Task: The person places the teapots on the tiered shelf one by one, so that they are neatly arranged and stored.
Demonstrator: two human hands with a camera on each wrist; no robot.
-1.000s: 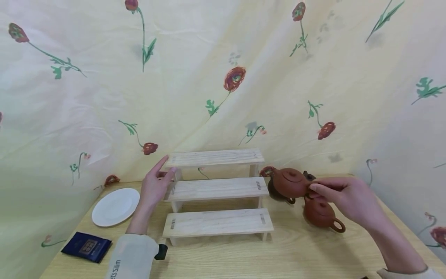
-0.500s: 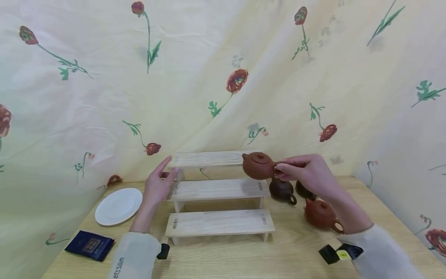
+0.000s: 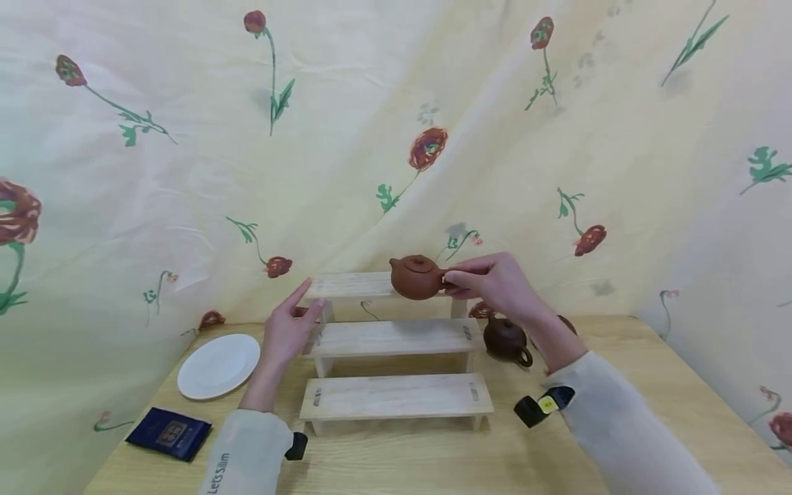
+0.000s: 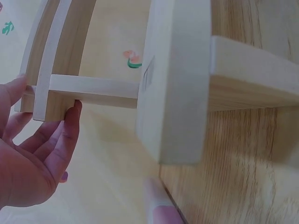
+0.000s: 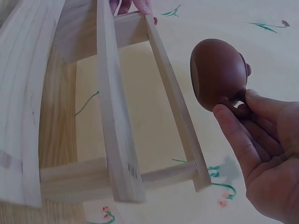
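My right hand [image 3: 495, 282] pinches the handle of a reddish-brown clay teapot [image 3: 416, 278], its spout pointing left. In the head view the teapot overlaps the right half of the top tier of a pale three-tier wooden stand [image 3: 396, 337]. From the right wrist view, a gap shows between the teapot's flat base [image 5: 196, 79] and the top board [image 5: 175, 93]. My left hand [image 3: 287, 330] grips the left end of that top board, thumb on one side and fingers [image 4: 67, 135] on the other.
Right of the stand a dark brown teapot [image 3: 505, 338] stands on the wooden table [image 3: 396, 467]; another dark pot [image 3: 566, 324] is mostly hidden behind my right forearm. At left lie a white plate [image 3: 218, 366] and a dark blue packet [image 3: 170, 433]. A flowered cloth [image 3: 346, 137] hangs behind.
My right hand has carried the reddish-brown teapot left and up, from above the other teapots to the top tier. My left hand keeps its grip on the stand.
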